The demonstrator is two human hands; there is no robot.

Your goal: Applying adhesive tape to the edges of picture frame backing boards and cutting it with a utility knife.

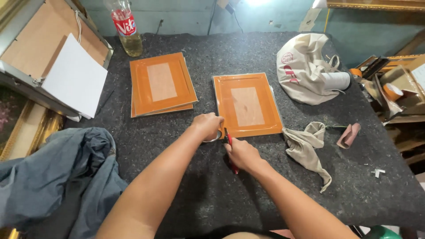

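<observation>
From the head camera I see my left hand (207, 125) curled down at the near-left corner of an orange picture frame (248, 106), which lies back side up on the dark felt table (186, 186). The fingers are bunched together and bent over a roll of tape (214, 138), whose rim peeks out just under the knuckles; I cannot tell how firmly they pinch it. My right hand (242, 155) sits just beside the left hand, on its near-right side. Its fingers are closed around a red-handled cutter (230, 152), and the red tip shows just beyond the fingertips, touching or nearly touching the frame's near edge by the tape. The handle end pokes out below the palm.

The frame starts right at my left fingertips and stretches away from me, with a pale brown panel in its middle. Farther to the left of my left fingers, well apart, lies a stack of orange frames (162, 84), also back side up. Beyond that stack stands a plastic bottle (127, 28) with yellowish liquid.

To the right of my right fingers, near the frame's corner, lies a crumpled beige cloth (307, 148), and a little past it a small pink rag (349, 135). Farther away on that side rests a cream cloth bag (305, 66). Near my left forearm, at the table's left edge, a blue-grey garment (53, 177) lies heaped. At the far left a white sheet (77, 75) leans on a large frame.
</observation>
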